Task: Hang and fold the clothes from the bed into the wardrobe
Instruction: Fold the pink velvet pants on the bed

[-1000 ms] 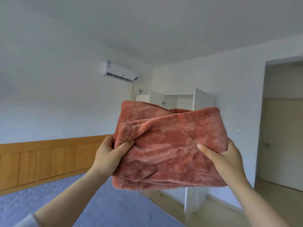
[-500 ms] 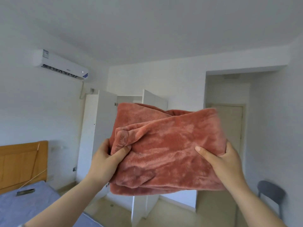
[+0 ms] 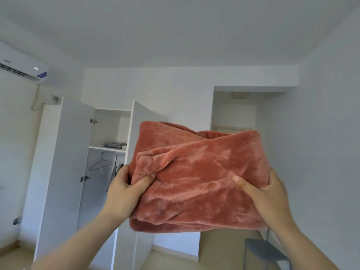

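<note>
Compared with half a second ago, the wooden headboard and bed have left the view, the wall-mounted air conditioner [image 3: 21,69] has slid to the upper left edge, and the wardrobe [image 3: 64,162] now shows its interior; the grip on the bundle is unchanged.

- The wardrobe is a tall, flat-panelled white cabinet with both doors swung open.
- Just right of the wardrobe and in front of its right door, the folded fleece garment [image 3: 198,178] is held up in the air. It is salmon-pink and plush, with a soft sheen, and forms a thick rectangular bundle with rounded folds.
- Right of the wardrobe is a recessed doorway [image 3: 233,114].
- Lower right of the wardrobe stands a grey chair [image 3: 266,250] with thin legs.
- The left hand [image 3: 122,190] grasps the bundle's left edge, thumb pressed on the front of the pile.
- The right hand [image 3: 270,193] grasps the right edge, thumb laid across the front and fingers hidden behind.
- Inside the wardrobe, a grey garment [image 3: 113,176] hangs from the rail.
- Folded clothes [image 3: 116,144] lie on the white shelf above the rail.
- Pale wire-thin hangers [image 3: 99,164] hang bare beside the grey garment.
</note>
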Available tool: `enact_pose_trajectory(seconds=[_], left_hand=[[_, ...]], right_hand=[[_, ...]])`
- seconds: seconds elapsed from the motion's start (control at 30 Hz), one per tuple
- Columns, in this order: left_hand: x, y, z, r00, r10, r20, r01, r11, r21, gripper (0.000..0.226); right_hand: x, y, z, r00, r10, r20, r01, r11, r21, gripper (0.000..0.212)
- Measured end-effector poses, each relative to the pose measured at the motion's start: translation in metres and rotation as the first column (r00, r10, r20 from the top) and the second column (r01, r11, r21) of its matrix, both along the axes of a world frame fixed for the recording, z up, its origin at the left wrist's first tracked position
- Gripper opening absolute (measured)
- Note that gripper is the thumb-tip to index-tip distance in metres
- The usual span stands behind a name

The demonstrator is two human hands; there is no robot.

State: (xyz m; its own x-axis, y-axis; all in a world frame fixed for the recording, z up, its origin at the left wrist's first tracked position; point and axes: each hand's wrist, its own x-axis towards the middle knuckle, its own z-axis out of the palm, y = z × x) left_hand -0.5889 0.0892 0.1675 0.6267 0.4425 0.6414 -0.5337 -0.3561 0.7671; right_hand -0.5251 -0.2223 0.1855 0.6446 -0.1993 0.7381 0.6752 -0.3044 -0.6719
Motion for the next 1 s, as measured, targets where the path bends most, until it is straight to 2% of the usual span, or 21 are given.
enact_pose_trajectory(seconds=[0.33, 0.63, 0.87, 1.0], left_hand=[[0.165, -0.028, -0.003, 0.995, -0.098, 0.026, 0.098, 0.995, -0.022, 0.045], [0.302, -0.077, 0.005, 0.998, -0.032, 0.054, 0.033, 0.999, -0.008, 0.042], [0.404, -0.074, 0.009, 0.998, 0.019, 0.060, -0.021, 0.999, 0.029, 0.056], [0.468, -0.051, 0.007, 0.997, 0.019, 0.080, -0.022, 0.999, 0.030, 0.057]], right_hand=[[0.135, -0.027, 0.002, 0.996, -0.086, 0.033, 0.086, 0.996, -0.004, 0.071], [0.285, -0.076, 0.012, 0.997, 0.004, 0.080, -0.004, 1.000, -0.002, 0.064], [0.404, -0.073, 0.011, 0.997, 0.032, 0.064, -0.033, 0.999, 0.013, 0.065], [0.468, -0.051, 0.007, 0.997, 0.034, 0.073, -0.035, 0.999, 0.013, 0.069]])
